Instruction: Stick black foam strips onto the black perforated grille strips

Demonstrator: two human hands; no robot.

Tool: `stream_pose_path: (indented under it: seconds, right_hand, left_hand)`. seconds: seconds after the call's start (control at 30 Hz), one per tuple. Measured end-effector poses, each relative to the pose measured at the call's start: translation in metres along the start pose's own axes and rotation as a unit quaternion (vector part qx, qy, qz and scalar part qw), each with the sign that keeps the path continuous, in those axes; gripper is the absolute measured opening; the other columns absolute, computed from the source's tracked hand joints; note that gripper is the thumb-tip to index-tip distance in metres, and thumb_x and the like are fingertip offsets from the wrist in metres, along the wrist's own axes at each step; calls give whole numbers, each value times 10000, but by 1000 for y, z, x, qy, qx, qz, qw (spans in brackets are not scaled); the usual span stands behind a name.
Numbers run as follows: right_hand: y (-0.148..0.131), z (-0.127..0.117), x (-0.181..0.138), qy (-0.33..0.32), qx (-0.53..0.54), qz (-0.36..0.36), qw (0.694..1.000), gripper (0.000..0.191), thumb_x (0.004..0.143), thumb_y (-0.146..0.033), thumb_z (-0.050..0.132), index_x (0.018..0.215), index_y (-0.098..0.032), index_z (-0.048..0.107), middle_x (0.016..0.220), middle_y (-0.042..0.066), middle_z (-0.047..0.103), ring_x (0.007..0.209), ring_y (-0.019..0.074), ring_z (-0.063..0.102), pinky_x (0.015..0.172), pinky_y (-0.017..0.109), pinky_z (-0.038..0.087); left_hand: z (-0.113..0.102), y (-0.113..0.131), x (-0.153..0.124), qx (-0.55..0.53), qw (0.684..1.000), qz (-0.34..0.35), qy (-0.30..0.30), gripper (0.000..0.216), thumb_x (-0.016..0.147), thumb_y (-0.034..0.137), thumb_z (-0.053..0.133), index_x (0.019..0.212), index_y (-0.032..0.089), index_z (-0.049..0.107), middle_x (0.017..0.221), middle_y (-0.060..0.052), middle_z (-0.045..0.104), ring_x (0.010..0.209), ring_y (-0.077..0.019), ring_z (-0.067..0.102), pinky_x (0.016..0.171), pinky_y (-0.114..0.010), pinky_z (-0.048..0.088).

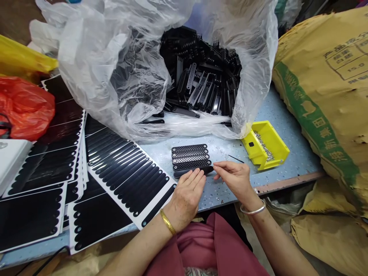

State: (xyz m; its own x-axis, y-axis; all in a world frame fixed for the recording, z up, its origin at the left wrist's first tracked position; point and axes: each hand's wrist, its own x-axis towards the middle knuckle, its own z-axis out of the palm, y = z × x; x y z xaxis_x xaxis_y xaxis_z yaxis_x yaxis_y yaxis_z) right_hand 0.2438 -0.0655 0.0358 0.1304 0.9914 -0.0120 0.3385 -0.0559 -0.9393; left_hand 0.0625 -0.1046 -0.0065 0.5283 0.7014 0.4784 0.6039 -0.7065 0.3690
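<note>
A row of long black pieces with a cross-hatched face (pixel 189 156) and small metal dots at their ends lies on the blue table. Nearest me in that row is a smooth-faced black strip (pixel 180 173). My left hand (pixel 186 195) rests on this strip with its fingers stretched flat. At the strip's right end, my right hand (pixel 235 178) has thumb and fingertips drawn together in a pinch. Whatever sits between those fingertips is too small or hidden to name. A thin dark rod (pixel 236 158) lies just beyond my right hand.
A clear plastic bag (pixel 115 84) full of black plastic parts (pixel 201 76) stands behind. Right of it is a yellow bin (pixel 277 153) holding small metal pieces (pixel 263 145). Sheets of black stickers (pixel 126 168) cover the left side. A large printed sack (pixel 324 84) bounds the right.
</note>
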Motion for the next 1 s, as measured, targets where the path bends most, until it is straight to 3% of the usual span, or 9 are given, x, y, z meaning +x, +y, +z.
stream_pose_path:
  seconds: [0.13,0.23,0.33,0.43,0.63,0.73,0.87,1.0]
  right_hand:
    - [2,-17,2,95,-57,-67,992,131,754,-284,698,776,-163,744,698,52,729,482,150,659,468,252,521]
    - [5,-32,8,140,-72,-32,987,158,709,-310,733,749,-157,718,602,30,690,454,154,637,450,253,504]
    - [10,-31,9,88,-43,26,995,222,679,-373,733,696,-156,688,533,23,656,416,161,611,409,257,484]
    - [17,-13,5,23,-23,72,997,298,685,-442,712,734,-150,676,563,40,667,426,165,606,406,267,487]
    - [26,18,0,-21,-75,52,996,285,711,-449,674,665,-174,619,505,17,596,434,139,557,415,246,447]
    - [23,15,2,-50,-15,98,994,291,745,-454,620,644,-182,589,525,13,603,406,128,568,392,231,443]
    - [17,4,8,-105,93,199,970,343,662,-486,699,705,-160,601,568,21,651,420,149,626,357,208,448]
    - [11,4,9,-137,116,219,959,400,697,-533,667,740,-141,598,596,40,686,375,137,614,321,187,427]
  left_hand:
    - [1,0,-2,-8,1000,-2,-3,495,810,-10,400,1285,34,534,1330,-204,593,1319,-292,487,1065,-501,431]
    - [2,0,-3,-10,1000,1,-2,519,809,-14,395,1312,42,513,1340,-205,585,1333,-295,472,1062,-513,428]
    - [3,0,-3,-4,1000,6,-1,516,811,-16,394,1311,30,511,1340,-208,584,1332,-301,472,1056,-512,433]
    - [2,1,-1,2,1000,7,-1,500,813,-16,387,1290,30,527,1331,-208,591,1325,-302,479,1049,-510,438]
    - [1,2,1,6,1000,7,6,479,802,-25,389,1249,28,553,1299,-209,614,1317,-289,490,1055,-496,436]
    - [1,3,0,7,1000,9,-4,503,778,-27,390,1253,23,548,1317,-218,598,1330,-297,473,1058,-510,430]
    - [1,4,0,10,1000,7,-14,498,760,-1,414,1236,21,558,1319,-231,591,1329,-318,470,1056,-535,425]
    - [0,6,0,9,1000,7,-11,460,741,8,451,1180,21,588,1316,-249,585,1336,-336,456,1071,-552,406]
